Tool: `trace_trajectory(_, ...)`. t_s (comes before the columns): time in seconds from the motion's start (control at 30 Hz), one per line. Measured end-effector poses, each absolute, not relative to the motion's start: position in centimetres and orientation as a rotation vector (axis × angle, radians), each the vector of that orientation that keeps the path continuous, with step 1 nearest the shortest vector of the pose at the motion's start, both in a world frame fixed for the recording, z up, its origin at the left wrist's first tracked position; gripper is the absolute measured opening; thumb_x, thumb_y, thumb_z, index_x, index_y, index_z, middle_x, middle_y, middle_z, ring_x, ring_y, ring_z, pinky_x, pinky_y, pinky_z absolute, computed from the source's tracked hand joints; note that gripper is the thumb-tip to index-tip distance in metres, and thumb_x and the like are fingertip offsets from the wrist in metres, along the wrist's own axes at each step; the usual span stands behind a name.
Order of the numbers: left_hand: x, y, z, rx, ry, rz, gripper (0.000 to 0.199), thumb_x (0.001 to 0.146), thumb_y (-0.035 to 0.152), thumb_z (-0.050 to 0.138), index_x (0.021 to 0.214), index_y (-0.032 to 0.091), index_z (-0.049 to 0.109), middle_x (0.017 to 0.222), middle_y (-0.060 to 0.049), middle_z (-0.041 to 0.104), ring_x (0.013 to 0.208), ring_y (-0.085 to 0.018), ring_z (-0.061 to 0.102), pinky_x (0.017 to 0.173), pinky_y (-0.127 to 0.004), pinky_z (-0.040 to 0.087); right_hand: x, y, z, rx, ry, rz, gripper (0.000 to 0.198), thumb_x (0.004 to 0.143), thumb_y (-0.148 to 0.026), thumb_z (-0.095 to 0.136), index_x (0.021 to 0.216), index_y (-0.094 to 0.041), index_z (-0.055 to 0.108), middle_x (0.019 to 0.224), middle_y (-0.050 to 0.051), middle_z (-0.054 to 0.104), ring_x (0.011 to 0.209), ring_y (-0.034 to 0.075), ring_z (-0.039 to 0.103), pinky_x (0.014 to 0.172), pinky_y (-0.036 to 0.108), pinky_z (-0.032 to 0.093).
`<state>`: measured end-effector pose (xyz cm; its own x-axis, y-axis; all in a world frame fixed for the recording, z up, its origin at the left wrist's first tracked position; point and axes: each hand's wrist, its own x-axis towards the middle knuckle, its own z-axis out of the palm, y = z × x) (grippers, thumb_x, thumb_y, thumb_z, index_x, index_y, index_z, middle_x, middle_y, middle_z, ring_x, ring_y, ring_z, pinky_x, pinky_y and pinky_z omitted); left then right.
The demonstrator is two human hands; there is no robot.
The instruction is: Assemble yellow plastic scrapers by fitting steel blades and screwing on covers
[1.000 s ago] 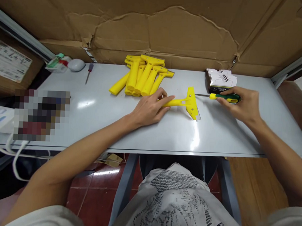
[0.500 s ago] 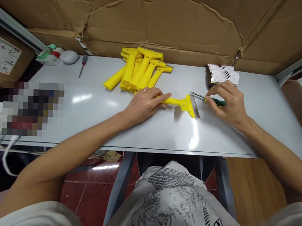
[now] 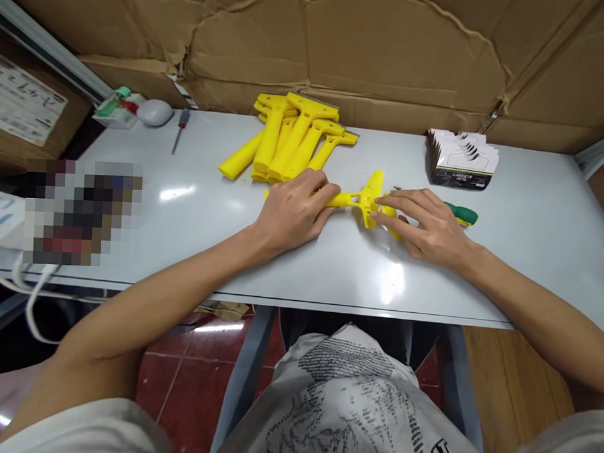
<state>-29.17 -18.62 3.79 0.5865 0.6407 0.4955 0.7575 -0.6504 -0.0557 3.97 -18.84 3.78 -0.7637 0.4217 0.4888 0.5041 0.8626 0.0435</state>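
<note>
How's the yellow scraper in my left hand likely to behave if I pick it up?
The yellow scraper in your left hand probably feels stiff, since its handle looks like moulded plastic. It likely won't roll far, because its wide head juts past the handle. What looks like a separate yellow piece shows under your right hand, so that may not lift along.

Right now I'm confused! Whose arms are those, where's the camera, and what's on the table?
There's no robot here. A person wears the camera on their head, so we look down at their own two hands. The left hand holds a yellow scraper by its handle. The right hand is at its wide end, with a small yellow piece by the fingers. Past that hand, partly hidden, is a green screwdriver. Farther back on the white table lie a pile of yellow scrapers and some printed cards.
</note>
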Motion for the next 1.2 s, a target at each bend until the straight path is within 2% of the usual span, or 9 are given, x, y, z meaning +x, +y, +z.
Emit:
trace_trajectory(0.2,-29.1,-19.3,4.5,-2.563,-1.274,-0.617,0.034,0.12,0.043,0.056,0.135,0.021,0.076,0.115,-0.013,0.08,0.107,-0.032,0.077,0.079,-0.037,0.058,4.2,-18.1,3.7,-0.63,-2.329,-0.45,0.049,0.106,-0.006,0.057,0.147,-0.026,0.073,0.138,0.01,0.083,0.118,0.027,0.076,0.092,0.044,0.06)
trace_trajectory(0.3,-29.1,-19.3,5.0,-2.482,-1.377,-0.705,0.042,0.12,0.045,0.054,0.138,0.017,0.08,0.109,-0.015,0.083,0.109,-0.035,0.079,0.081,-0.04,0.058,4.5,-18.4,4.0,-0.91,-2.353,-0.377,0.031,0.113,-0.023,0.057,0.134,-0.019,0.08,0.12,0.013,0.085,0.101,0.027,0.076,0.083,0.042,0.057)
trace_trajectory(0.43,-28.9,-19.0,5.0,-2.54,-1.564,-0.828,0.042,0.119,0.043,0.06,0.145,0.016,0.078,0.098,-0.009,0.083,0.089,-0.027,0.079,0.085,-0.037,0.059,3.3,-19.8,4.4,-1.4,-2.535,-0.227,0.053,0.116,-0.058,0.056,0.142,-0.018,0.08,0.121,0.016,0.081,0.088,0.028,0.074,0.067,0.037,0.043)
trace_trajectory(0.5,-28.6,-18.9,4.7,-2.591,-1.643,-0.852,0.043,0.117,0.042,0.066,0.153,0.018,0.074,0.094,-0.004,0.082,0.08,-0.022,0.076,0.084,-0.034,0.058,2.3,-20.4,4.8,-1.549,-2.598,-0.161,0.061,0.115,-0.062,0.056,0.155,-0.019,0.073,0.132,0.018,0.078,0.087,0.029,0.073,0.067,0.036,0.04)
trace_trajectory(0.6,-28.0,-18.7,4.3,-2.63,-1.689,-0.873,0.047,0.113,0.035,0.074,0.157,0.019,0.069,0.102,-0.003,0.083,0.075,-0.018,0.073,0.084,-0.033,0.058,1.5,-20.7,5.3,-1.615,-2.657,-0.068,0.061,0.117,-0.046,0.047,0.169,-0.016,0.061,0.139,0.022,0.076,0.091,0.031,0.075,0.069,0.037,0.042)
trace_trajectory(0.73,-27.5,-18.5,4.0,-2.637,-1.645,-0.812,0.035,0.11,0.026,0.072,0.144,0.015,0.075,0.117,-0.011,0.084,0.084,-0.022,0.075,0.091,-0.038,0.061,1.9,-20.3,5.5,-1.571,-2.667,0.009,0.063,0.114,-0.027,0.04,0.173,-0.012,0.054,0.14,0.023,0.077,0.095,0.031,0.076,0.074,0.037,0.046)
trace_trajectory(0.97,-26.6,-18.5,4.5,-2.599,-1.423,-0.727,0.027,0.114,0.022,0.059,0.132,0.017,0.079,0.129,-0.019,0.075,0.123,-0.037,0.07,0.105,-0.054,0.062,3.9,-19.2,5.3,-1.394,-2.42,0.182,0.049,0.105,-0.017,0.046,0.142,-0.012,0.077,0.107,0.014,0.08,0.08,0.022,0.066,0.079,0.036,0.049)
trace_trajectory(1.07,-25.3,-18.6,5.1,-2.77,-1.229,-0.698,0.027,0.115,0.02,0.059,0.133,0.019,0.079,0.133,-0.017,0.074,0.128,-0.036,0.068,0.111,-0.053,0.06,4.8,-18.8,5.4,-1.358,-2.292,0.217,0.045,0.101,-0.016,0.05,0.134,-0.015,0.081,0.094,0.009,0.079,0.074,0.02,0.063,0.079,0.034,0.048)
trace_trajectory(1.2,-22.4,-17.8,5.9,-3.018,-1.278,-0.459,0.027,0.111,0.022,0.072,0.135,0.013,0.078,0.135,-0.019,0.072,0.129,-0.036,0.07,0.111,-0.051,0.06,5.5,-18.8,5.8,-1.439,-2.261,0.303,0.039,0.097,-0.015,0.056,0.127,-0.015,0.082,0.083,0.005,0.077,0.071,0.019,0.067,0.078,0.034,0.049)
